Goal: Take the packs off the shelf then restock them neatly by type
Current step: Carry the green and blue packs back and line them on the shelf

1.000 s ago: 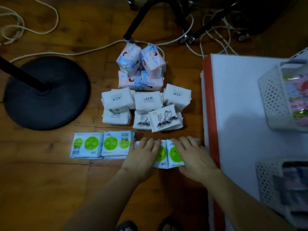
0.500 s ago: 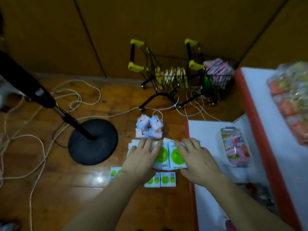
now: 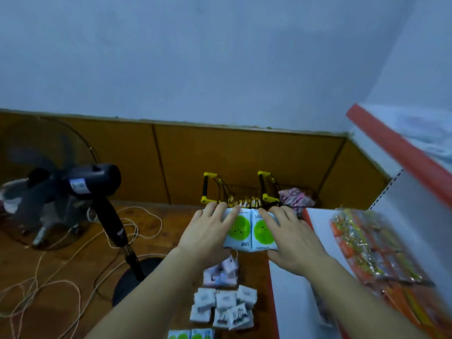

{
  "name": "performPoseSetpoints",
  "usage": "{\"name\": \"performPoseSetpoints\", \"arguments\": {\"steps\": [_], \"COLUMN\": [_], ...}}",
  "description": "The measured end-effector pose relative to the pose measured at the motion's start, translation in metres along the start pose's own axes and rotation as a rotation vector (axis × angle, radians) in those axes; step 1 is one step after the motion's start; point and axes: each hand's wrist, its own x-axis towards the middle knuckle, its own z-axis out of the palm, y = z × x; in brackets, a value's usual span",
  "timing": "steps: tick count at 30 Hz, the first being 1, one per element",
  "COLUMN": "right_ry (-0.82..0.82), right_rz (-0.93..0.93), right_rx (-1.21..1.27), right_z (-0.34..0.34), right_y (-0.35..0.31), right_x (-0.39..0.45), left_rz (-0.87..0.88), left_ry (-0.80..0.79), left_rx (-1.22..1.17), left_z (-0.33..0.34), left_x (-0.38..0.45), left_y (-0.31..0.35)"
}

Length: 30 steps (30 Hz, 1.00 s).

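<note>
My left hand point(image 3: 208, 234) and my right hand point(image 3: 292, 237) hold a row of white packs with green circles point(image 3: 252, 231) between them, lifted high above the floor. Each hand grips one end of the row, fingers over the top. On the wooden floor below lie pink-and-blue packs point(image 3: 221, 275), several white packs with dark print point(image 3: 223, 305), and two more green-circle packs point(image 3: 190, 335) at the bottom edge. The white shelf with a red edge point(image 3: 288, 289) stands to the right.
A black standing fan point(image 3: 80, 184) with its round base point(image 3: 133, 277) stands at the left, cables point(image 3: 49, 272) looped on the floor. Two small carts with yellow handles point(image 3: 232, 192) sit by the wooden wall panel. Bright snack bags point(image 3: 374, 245) fill the upper shelf at the right.
Both hands have raised the green-circle packs from the floor to chest height. The view has tilted up from the floor to the wall and the shelf.
</note>
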Motion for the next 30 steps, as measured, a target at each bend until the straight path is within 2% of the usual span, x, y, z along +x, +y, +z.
{"name": "performPoseSetpoints", "arguments": {"steps": [10, 17, 30], "right_ry": [0.225, 0.321, 0.345], "right_rz": [0.018, 0.101, 0.565], "right_rx": [-0.123, -0.212, -0.37], "right_z": [-0.173, -0.251, -0.317], "right_y": [0.015, 0.031, 0.042], "right_x": [-0.032, -0.072, -0.205], "left_rz": [0.023, 0.117, 0.578], "left_ry": [0.237, 0.381, 0.554], "left_rx": [0.067, 0.076, -0.036], "left_z": [-0.173, -0.248, -0.318], "left_x": [0.005, 0.012, 0.055], "left_y": [0.016, 0.041, 0.137]}}
